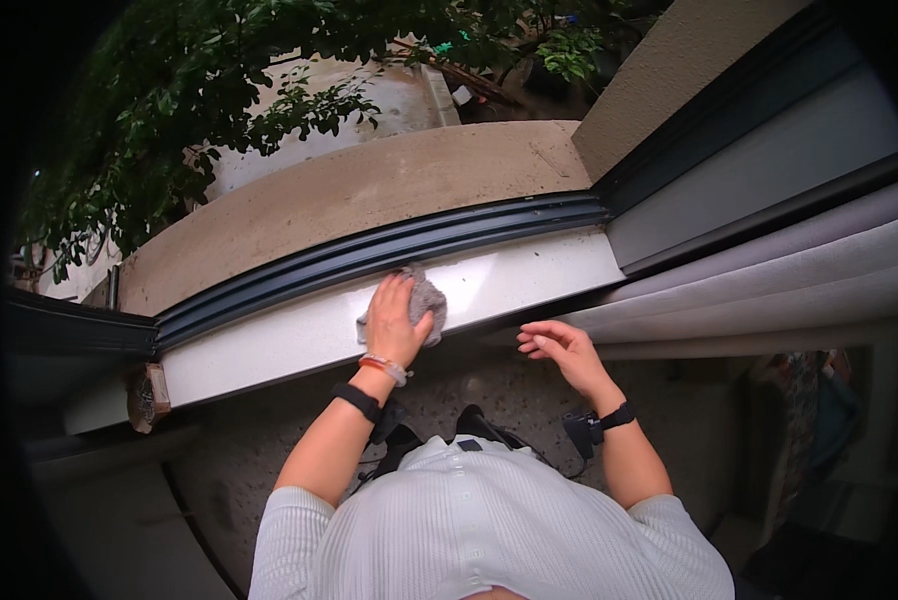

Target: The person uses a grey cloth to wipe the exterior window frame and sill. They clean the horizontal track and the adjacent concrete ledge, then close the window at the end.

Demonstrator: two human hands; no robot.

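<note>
My left hand (395, 319) lies over a grey cloth (428, 300) and presses it onto the white windowsill (261, 349). Part of the cloth is hidden beneath the palm, and some of it bulges out past the thumb side. Behind the fingertips runs the dark metal window track (389, 244), with long parallel grooves. My right hand (561, 349) hangs in the air just off the sill's front edge, near the grey curtain (764, 289). Its fingers are loosely bent and hold nothing. A few small dark specks dot the sill right of the cloth.
A small torn cardboard box (147, 397) with small contents stands at the sill's left end. Beyond the track lies a tan outer ledge (389, 180). Leafy branches (193, 97) hang outside. A dark window frame (734, 142) bounds the right side. The speckled floor (269, 442) shows below.
</note>
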